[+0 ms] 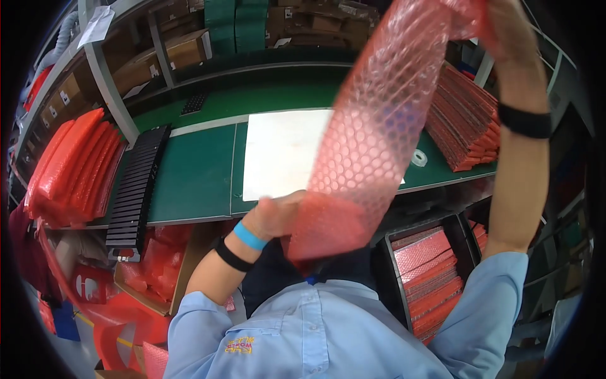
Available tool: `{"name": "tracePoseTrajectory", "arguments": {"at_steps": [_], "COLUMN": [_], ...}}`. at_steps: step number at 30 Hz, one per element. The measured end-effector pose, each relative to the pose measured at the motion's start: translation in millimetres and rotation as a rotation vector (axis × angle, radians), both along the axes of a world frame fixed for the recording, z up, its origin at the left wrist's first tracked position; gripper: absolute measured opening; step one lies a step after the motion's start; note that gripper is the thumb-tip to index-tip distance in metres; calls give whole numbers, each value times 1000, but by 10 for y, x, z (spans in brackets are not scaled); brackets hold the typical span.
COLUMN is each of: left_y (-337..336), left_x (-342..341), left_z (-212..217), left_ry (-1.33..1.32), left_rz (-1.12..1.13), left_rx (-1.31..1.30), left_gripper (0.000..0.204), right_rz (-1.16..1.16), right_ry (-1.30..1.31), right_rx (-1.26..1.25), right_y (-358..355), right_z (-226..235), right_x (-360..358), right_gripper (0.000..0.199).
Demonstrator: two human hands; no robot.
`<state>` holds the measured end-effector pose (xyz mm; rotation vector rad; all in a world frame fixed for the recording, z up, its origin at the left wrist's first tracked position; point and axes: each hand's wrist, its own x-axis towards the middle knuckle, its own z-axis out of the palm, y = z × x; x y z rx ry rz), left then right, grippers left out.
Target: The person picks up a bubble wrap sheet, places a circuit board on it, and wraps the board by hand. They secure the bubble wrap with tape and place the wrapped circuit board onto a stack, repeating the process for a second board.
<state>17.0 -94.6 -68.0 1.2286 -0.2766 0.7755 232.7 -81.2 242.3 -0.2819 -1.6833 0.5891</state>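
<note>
A long red bubble-wrap bag (372, 151) is stretched upright in front of me, slanting from lower left to upper right. Its lower end is gripped by my left hand (278, 215), whose fingers go partly behind the film. High at the upper right, my right hand (510, 35) is closed on the bag's top end, blurred and partly cut off by the picture's edge. Through the translucent film no distinct item can be made out. Behind the bag, a white sheet (278, 151) lies on the green worktable (196, 170).
Red bubble-wrap packs (72, 167) are piled at the left, beside a black slotted rack (139, 189). More packs (464, 120) are stacked at the right, near a white tape roll (418, 158). Below stand a filled black crate (394, 278) and a cardboard box (183, 278) of red film.
</note>
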Motion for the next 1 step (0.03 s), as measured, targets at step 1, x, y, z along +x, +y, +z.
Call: {"name": "tracePoseTrajectory", "arguments": {"at_steps": [1], "left_y": [-116], "left_x": [60], "left_z": [134], "left_ry": [4], "left_rz": [-8], "left_rx": [19], "left_gripper": [88], "right_rz": [-8], "right_ry": [4], "right_rx": [19], "right_y": [-62], "right_z": [54], "right_x": [31], "right_gripper": [37]}}
